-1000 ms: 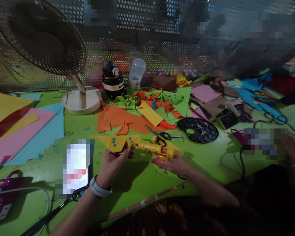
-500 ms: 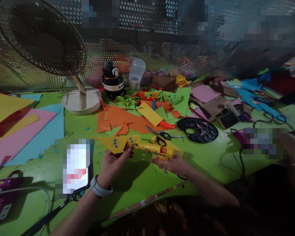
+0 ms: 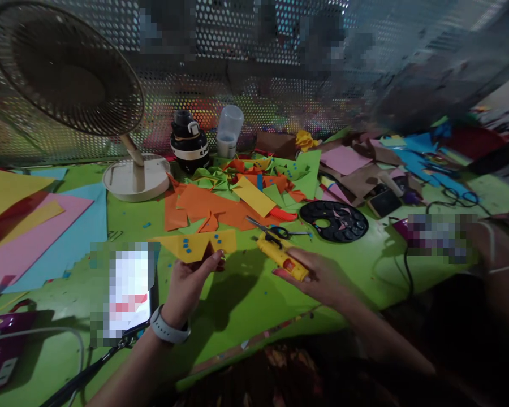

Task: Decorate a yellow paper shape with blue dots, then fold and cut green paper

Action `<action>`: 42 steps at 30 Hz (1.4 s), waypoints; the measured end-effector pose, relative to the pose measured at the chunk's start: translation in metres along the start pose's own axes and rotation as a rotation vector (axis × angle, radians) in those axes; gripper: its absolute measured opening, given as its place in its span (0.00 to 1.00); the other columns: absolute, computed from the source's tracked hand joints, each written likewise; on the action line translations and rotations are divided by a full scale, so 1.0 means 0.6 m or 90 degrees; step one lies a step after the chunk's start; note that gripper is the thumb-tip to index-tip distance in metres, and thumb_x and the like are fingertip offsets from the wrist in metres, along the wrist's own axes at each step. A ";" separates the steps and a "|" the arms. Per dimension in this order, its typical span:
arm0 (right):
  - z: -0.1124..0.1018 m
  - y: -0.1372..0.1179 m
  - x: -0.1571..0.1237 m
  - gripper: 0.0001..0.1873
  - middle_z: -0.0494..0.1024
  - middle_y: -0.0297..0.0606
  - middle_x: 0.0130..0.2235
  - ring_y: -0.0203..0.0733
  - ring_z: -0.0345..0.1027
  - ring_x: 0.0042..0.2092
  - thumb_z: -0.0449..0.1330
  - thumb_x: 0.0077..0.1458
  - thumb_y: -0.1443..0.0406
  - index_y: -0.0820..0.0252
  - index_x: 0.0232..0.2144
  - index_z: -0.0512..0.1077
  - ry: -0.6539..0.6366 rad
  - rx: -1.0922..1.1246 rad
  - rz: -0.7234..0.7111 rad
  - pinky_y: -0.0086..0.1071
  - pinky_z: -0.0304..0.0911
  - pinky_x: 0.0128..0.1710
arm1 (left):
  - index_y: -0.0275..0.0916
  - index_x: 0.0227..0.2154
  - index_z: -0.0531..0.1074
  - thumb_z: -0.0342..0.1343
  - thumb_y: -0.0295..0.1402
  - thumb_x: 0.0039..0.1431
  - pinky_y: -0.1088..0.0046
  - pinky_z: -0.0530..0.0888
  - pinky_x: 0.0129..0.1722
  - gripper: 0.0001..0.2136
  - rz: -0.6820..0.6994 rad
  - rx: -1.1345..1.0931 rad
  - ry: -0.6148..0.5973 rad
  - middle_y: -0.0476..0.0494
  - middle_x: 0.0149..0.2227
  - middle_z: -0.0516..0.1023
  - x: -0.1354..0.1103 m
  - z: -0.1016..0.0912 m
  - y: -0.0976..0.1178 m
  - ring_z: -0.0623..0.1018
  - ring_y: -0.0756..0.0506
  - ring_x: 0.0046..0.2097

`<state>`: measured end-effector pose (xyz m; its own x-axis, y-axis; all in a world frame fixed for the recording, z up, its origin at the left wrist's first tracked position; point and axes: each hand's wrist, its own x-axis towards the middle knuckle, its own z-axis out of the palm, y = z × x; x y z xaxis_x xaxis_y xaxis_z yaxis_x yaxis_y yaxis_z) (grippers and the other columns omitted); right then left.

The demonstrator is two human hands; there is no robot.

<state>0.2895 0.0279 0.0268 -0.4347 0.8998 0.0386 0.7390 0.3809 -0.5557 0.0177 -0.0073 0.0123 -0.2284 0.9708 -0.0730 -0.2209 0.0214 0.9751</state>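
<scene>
Between the thumb and fingers of my left hand (image 3: 194, 280) is a piece of yellow paper (image 3: 195, 244), notched and dotted with small blue squares. My right hand (image 3: 318, 274) is wrapped round a yellow hot glue gun (image 3: 282, 257), its nozzle pointing up and left, apart from the paper. Just beyond the glue gun lie scissors (image 3: 275, 230) with dark handles. A black paint palette (image 3: 334, 220) rests to the right of them. Orange paper (image 3: 207, 206) and a yellow paper strip (image 3: 254, 195) spread out behind my hands.
At left a phone (image 3: 129, 288) lies near a purple power strip (image 3: 8, 345) with cables. A fan (image 3: 138, 175), a black bottle (image 3: 189, 144) and a clear container (image 3: 229, 127) stand at the back. Another person's arm (image 3: 498, 254) reaches in at right, by another purple power strip (image 3: 402, 229).
My right hand has drawn the glue gun back to the right, away from the yellow paper. The left hand still holds the paper, slightly further left. The view has shifted a little.
</scene>
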 end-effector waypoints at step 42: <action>0.020 0.131 -0.044 0.31 0.46 0.53 0.70 0.65 0.38 0.69 0.50 0.63 0.53 0.58 0.64 0.59 0.336 -0.455 0.140 0.63 0.45 0.61 | 0.39 0.29 0.77 0.70 0.27 0.41 0.81 0.74 0.26 0.10 0.004 -0.263 0.249 0.53 0.27 0.78 0.003 -0.034 0.091 0.76 0.53 0.28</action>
<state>0.3528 0.0313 -0.0281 -0.0849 0.8810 0.4654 0.9964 0.0727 0.0442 -0.0139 -0.0092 0.0614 -0.5475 0.8084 -0.2161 -0.5529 -0.1556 0.8186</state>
